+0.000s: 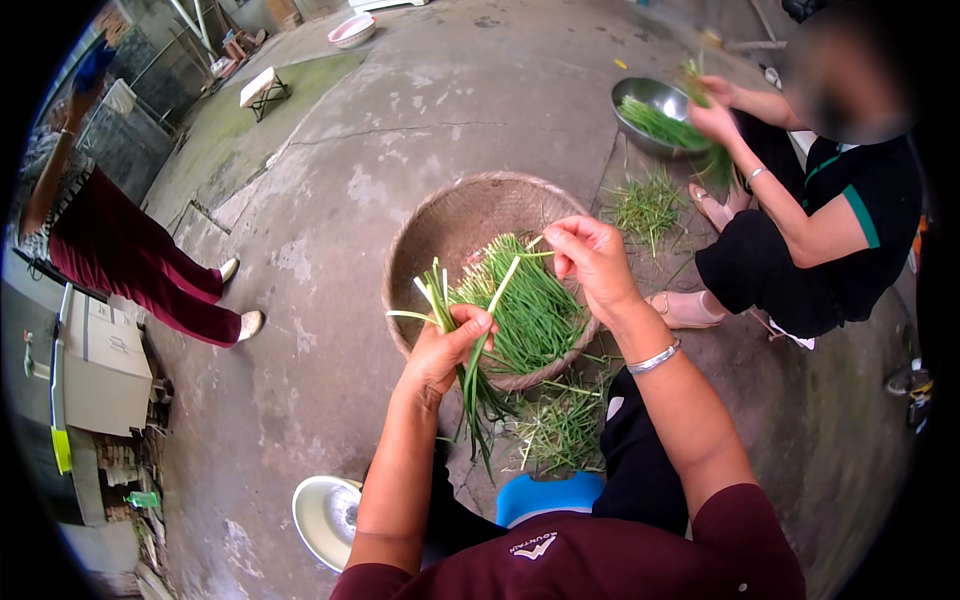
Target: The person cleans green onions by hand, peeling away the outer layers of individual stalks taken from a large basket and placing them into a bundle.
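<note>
My left hand [445,352] is closed round a small bunch of garlic chives [480,408], pale stem ends up and dark green leaves hanging down. One white-stemmed chive leans out of it to the right. My right hand [598,262] pinches a thin pale green strand [538,254] between thumb and forefinger, close to that stem's tip. Both hands are over a round woven basket [412,232]. Inside lies a thick layer of chives [530,318], their white ends mostly lined up toward the far side.
Discarded chive bits [560,425] lie before my blue stool [550,495]; another scrap heap [648,208] lies right of the basket. A seated person [800,210] handles chives over a metal bowl [625,125]. Another person [120,250] stands left. A pale basin [315,515] sits lower left.
</note>
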